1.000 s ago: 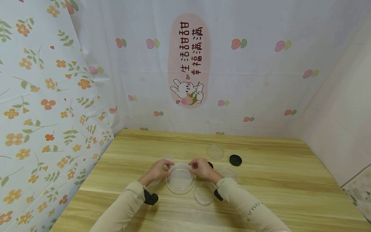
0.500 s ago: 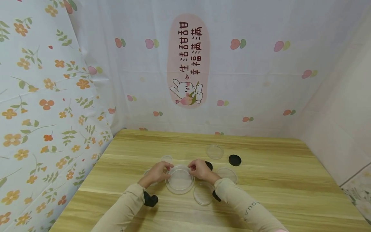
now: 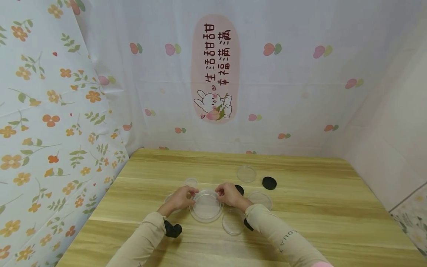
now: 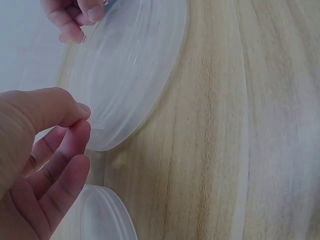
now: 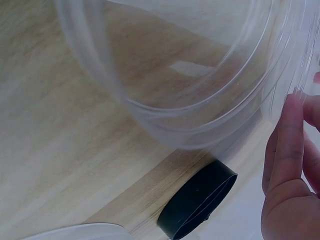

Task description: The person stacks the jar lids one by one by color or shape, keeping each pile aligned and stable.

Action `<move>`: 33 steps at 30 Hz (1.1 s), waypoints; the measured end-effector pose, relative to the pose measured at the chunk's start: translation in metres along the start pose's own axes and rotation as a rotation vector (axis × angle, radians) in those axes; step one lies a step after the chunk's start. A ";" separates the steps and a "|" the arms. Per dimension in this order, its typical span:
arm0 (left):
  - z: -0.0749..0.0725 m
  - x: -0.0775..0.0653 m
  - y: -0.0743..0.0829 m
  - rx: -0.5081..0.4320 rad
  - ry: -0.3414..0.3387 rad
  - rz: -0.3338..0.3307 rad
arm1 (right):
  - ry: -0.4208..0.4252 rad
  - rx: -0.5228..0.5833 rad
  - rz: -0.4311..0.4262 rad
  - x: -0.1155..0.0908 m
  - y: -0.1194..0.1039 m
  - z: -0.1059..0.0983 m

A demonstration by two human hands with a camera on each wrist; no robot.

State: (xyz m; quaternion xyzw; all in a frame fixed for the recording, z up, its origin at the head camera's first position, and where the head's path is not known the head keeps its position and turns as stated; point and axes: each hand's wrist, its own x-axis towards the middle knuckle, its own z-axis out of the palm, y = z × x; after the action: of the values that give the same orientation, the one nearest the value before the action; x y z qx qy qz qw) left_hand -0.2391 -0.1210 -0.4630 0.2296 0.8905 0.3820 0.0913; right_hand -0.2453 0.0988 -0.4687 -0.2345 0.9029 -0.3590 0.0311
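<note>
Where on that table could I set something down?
The widest bare patch is the wooden table right of the rightmost black disc and right sleeve. Another lies between the left sleeve and the table's left edge. Crowded: around the clear dish, between left hand and right hand, clear round pieces nearby.

**Clear discs partly hidden by hands and picture edges**

Head view: the left hand point(image 3: 180, 198) covers much of one clear disc point(image 3: 177, 211); the right hand point(image 3: 231, 195) hides part of a black lid point(image 3: 239, 190). Both sleeves point(image 3: 143, 233) run off the bottom edge, and the sleeve lettering point(image 3: 288, 239) is too small to read surely. Whether the nested rings of the large clear dish point(image 3: 207, 207) are one piece or two cannot be told.

Left wrist view: the top edge crops that dish; the bottom edge crops a smaller disc point(image 4: 102, 217).

Right wrist view: the dish's rim is blurred, its top cut off.
</note>
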 end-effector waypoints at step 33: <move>0.007 0.009 0.020 -0.069 0.119 0.106 | 0.079 0.062 -0.007 -0.029 0.005 -0.035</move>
State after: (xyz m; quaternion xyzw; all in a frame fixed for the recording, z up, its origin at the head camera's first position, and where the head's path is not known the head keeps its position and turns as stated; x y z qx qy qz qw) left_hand -0.2380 -0.1001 -0.4535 0.2498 0.8674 0.4296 0.0256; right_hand -0.2295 0.1365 -0.4494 -0.2224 0.8910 -0.3958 0.0014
